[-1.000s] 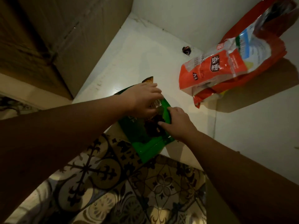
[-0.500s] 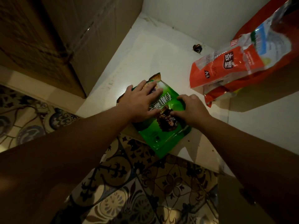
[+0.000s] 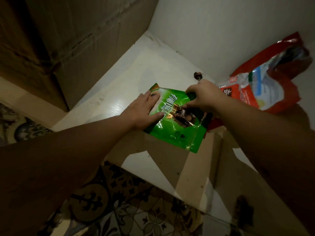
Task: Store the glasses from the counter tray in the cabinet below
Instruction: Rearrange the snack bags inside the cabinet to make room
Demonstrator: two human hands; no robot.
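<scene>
You see your 2 arms coming into the head view from the bottom corners, both bare from wrist to the frame edge, with no sleeve showing on either. Your left hand and right hand are bare too: no glove, ring, watch or band is visible. The low light leaves finer detail unclear.

Head view, close, looking down

We look steeply down and forward from above the shelf's front edge toward its back corner; floor tiles fill our lower frame.
</scene>
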